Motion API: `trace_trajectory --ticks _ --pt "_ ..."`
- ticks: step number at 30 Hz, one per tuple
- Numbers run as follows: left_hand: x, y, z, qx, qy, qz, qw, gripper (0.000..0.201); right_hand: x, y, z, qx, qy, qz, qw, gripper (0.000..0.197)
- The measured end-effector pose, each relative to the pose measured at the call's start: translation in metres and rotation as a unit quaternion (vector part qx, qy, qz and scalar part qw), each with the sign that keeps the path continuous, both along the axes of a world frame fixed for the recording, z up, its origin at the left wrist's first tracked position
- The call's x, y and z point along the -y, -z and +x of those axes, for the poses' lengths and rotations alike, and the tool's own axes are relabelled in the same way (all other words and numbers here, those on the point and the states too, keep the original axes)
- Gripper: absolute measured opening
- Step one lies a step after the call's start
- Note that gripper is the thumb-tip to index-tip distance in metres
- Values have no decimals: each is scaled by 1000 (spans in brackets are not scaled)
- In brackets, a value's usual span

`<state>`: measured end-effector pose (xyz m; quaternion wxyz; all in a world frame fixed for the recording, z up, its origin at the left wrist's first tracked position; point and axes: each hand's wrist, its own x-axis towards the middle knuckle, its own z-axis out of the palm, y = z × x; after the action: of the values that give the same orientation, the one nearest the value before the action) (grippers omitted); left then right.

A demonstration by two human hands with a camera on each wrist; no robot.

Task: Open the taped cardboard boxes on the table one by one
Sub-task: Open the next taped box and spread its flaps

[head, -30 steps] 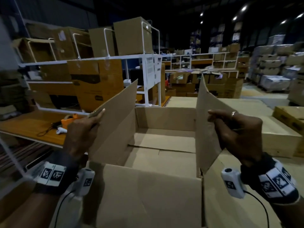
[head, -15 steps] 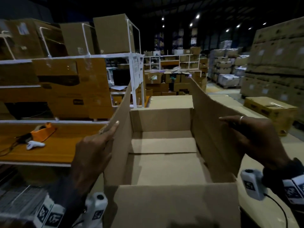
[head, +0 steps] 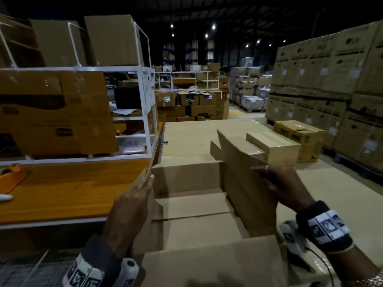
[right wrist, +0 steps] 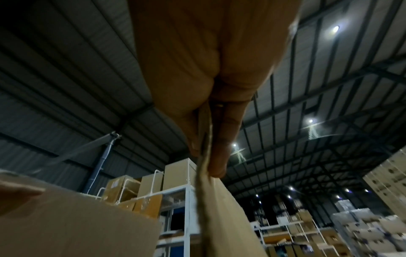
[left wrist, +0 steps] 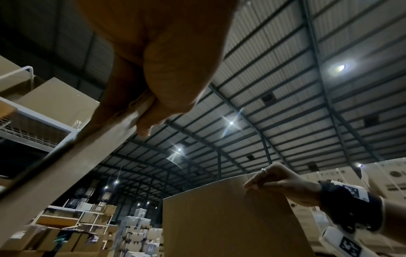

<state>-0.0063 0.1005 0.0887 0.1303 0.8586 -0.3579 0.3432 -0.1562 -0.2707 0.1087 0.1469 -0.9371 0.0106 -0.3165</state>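
An open cardboard box stands in front of me, empty inside, its near flap hanging toward me. My left hand pinches the top edge of the left side flap, seen from below in the left wrist view as thumb and fingers of the left hand on the left flap. My right hand pinches the upright right side flap; the right wrist view shows the right hand clamping the edge of the right flap. Behind it lie two shut taped boxes.
A white metal rack with cardboard boxes stands on an orange shelf top at the left. An orange tape dispenser lies at its left edge. A brown carton and tall stacked cartons stand at the right.
Both hands have kept hold of the side flaps and spread them apart. The head view has swung to the right, bringing the taped boxes and stacked cartons into sight.
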Motion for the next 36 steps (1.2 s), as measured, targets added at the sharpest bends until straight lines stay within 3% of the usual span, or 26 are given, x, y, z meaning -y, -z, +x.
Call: trace_trajectory --ticks 4,9,12,15,17,20,22,24,26,27,29,30,32,36 --pt "7 19 -2 -1 5 21 1000 82 -6 32 1 6 -1 -19 1000 57" --pt "8 20 -7 -25 -27 7 999 76 -1 38 1 26 30 -17 999 58" --pt "-6 16 -7 -81 -91 -35 992 76 11 40 -7 66 67 9 995 44" --pt "-20 15 -17 -70 -204 -127 968 64 28 44 -21 82 157 34 984 28" --pt "-27 17 -19 -78 -279 -160 944 70 33 49 -28 68 230 3 971 22" --pt "-34 30 -17 -88 -328 -141 930 79 29 58 -35 41 276 -111 954 33" --pt "-30 49 -17 -90 -302 -111 943 66 19 68 -36 40 227 -119 966 34" --pt "-16 67 -25 -110 -239 -88 961 48 3 85 -31 26 120 -77 989 25" --pt "7 89 -42 -215 -148 -109 959 60 -16 110 -22 -21 4 13 1000 21" --pt "19 99 -53 -277 -106 -127 946 67 -24 122 -19 -57 -48 68 995 32" --pt "36 126 -71 -318 -45 -103 941 63 -39 146 -16 -114 -121 169 972 46" --pt "40 138 -76 -301 -28 -66 951 57 -45 153 -17 -135 -137 177 965 48" --pt "40 153 -79 -281 -17 -21 959 52 -55 160 -18 -156 -139 98 973 48" --pt "39 149 -74 -261 -33 -30 964 57 -62 165 -16 -124 -130 23 983 41"
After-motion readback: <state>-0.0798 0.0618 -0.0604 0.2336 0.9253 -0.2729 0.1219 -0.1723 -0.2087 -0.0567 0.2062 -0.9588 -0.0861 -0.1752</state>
